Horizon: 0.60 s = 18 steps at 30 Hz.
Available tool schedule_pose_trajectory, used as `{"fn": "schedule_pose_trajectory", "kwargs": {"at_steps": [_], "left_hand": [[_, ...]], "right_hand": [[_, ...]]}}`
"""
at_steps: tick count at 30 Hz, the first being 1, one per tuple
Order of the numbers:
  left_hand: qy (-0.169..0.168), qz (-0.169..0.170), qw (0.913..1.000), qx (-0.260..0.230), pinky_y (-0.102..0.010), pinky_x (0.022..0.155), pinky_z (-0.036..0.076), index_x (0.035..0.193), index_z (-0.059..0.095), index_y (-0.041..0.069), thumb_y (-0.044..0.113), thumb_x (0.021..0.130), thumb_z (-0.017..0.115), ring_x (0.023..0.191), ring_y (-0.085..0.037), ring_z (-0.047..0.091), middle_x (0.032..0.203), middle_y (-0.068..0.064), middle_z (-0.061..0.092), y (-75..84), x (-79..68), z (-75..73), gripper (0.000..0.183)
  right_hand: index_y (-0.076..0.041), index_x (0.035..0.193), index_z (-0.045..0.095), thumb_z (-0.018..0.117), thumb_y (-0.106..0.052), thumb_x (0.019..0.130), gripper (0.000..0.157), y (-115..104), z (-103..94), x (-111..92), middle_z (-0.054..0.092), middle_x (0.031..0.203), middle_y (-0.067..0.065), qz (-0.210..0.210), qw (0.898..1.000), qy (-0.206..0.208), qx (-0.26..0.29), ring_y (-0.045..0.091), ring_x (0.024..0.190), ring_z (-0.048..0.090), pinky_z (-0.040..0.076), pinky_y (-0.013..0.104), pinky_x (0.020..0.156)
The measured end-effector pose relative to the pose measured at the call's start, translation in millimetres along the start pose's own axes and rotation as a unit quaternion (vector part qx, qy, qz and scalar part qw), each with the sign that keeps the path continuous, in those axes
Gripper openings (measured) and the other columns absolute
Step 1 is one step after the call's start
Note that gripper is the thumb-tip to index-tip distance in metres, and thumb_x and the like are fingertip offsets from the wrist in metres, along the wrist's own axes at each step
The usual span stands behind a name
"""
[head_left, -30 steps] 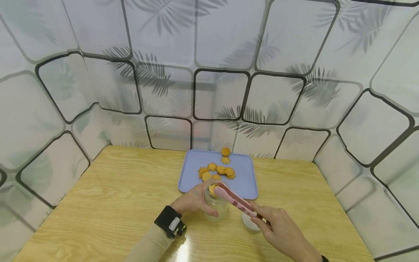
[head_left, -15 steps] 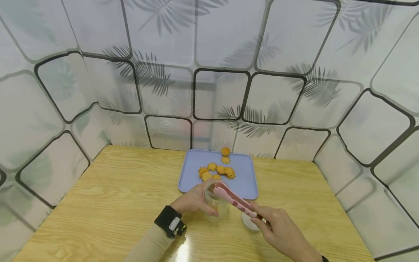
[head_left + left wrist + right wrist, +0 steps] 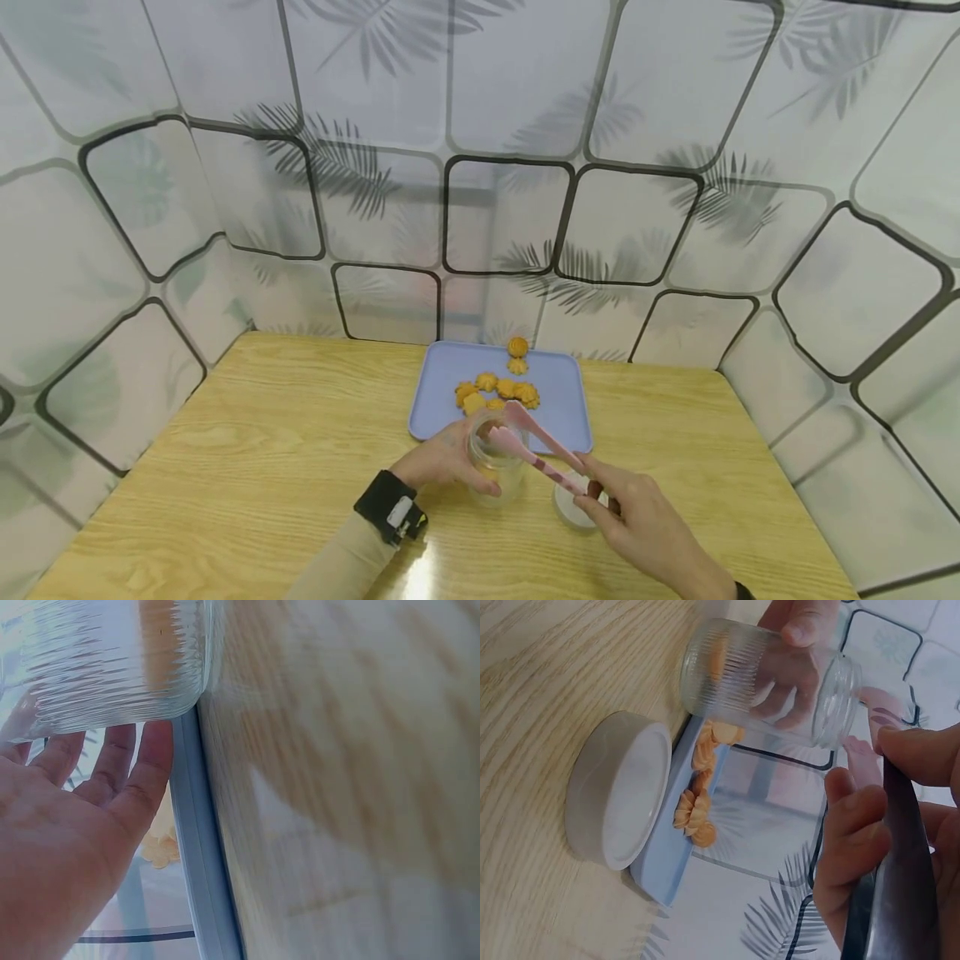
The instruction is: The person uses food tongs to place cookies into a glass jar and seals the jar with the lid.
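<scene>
My left hand (image 3: 450, 462) holds a clear ribbed glass jar (image 3: 795, 682) standing upright on the table, fingers and thumb around its side. A single cookie (image 3: 718, 660) shows near the bottom of the jar. In my right hand (image 3: 637, 521) is a pair of pink-tipped tongs (image 3: 551, 475) with dark metal handles. Their arms are spread and nothing is between the tips, which hover at the jar's mouth. Behind the jar lies a blue tray (image 3: 562, 379) with several golden piped cookies (image 3: 506, 389), mostly grouped towards its middle.
A round white lid (image 3: 615, 791) lies on the wooden table (image 3: 262, 442), right of the jar and partly under the tongs in the head view. Patterned curtain (image 3: 495, 217) encloses the table's back and sides.
A second ago the tongs held a cookie at the jar's mouth; it has dropped inside. The tongs' arms have since spread apart. My left hand and the jar have stayed put.
</scene>
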State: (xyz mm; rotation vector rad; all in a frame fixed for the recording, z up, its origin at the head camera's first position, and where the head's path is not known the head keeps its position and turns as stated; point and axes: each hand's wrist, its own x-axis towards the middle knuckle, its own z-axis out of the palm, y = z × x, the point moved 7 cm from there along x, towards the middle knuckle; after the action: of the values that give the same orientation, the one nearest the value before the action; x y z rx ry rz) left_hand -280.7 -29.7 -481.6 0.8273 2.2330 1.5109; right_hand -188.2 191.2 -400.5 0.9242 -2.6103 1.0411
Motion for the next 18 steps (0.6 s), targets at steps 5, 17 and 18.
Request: {"fn": "schedule_pose_trajectory", "kwargs": {"at_steps": [5, 17, 18], "left_hand": [[0.000, 0.010, 0.9999, -0.011, -0.042, 0.105, 0.045, 0.147, 0.047, 0.013, 0.015, 0.072, 0.093, 0.126, -0.031, 0.055, 0.135, -0.016, 0.059, 2.6, -0.3, 0.1, 0.089], [0.002, 0.011, 0.9999, -0.011, -0.043, 0.107, 0.043, 0.149, 0.045, 0.012, 0.013, 0.071, 0.093, 0.127, -0.029, 0.054, 0.136, -0.018, 0.059, 1.1, -0.1, 0.0, 0.091], [0.001, 0.010, 0.9999, -0.009, -0.043, 0.107, 0.043, 0.149, 0.045, 0.014, 0.014, 0.072, 0.093, 0.127, -0.029, 0.055, 0.136, -0.018, 0.059, 0.9, -0.1, 0.1, 0.091]], "right_hand": [[0.007, 0.135, 0.061, 0.073, 0.000, 0.091, 0.047, 6, -5.4, 2, 0.065, 0.079, -0.008, -0.006, 0.999, 0.050, 0.002, -0.011, 0.051, 0.034, 0.035, 0.013, 0.042], [0.007, 0.136, 0.060, 0.074, -0.006, 0.093, 0.047, 43, -3.7, 18, 0.066, 0.078, -0.006, 0.055, 0.996, 0.057, -0.043, -0.006, 0.047, 0.032, 0.032, 0.018, 0.042], [0.007, 0.135, 0.061, 0.074, -0.006, 0.093, 0.047, 45, -3.3, 19, 0.067, 0.078, -0.006, 0.054, 0.996, 0.058, -0.045, -0.006, 0.047, 0.032, 0.032, 0.019, 0.042]]}}
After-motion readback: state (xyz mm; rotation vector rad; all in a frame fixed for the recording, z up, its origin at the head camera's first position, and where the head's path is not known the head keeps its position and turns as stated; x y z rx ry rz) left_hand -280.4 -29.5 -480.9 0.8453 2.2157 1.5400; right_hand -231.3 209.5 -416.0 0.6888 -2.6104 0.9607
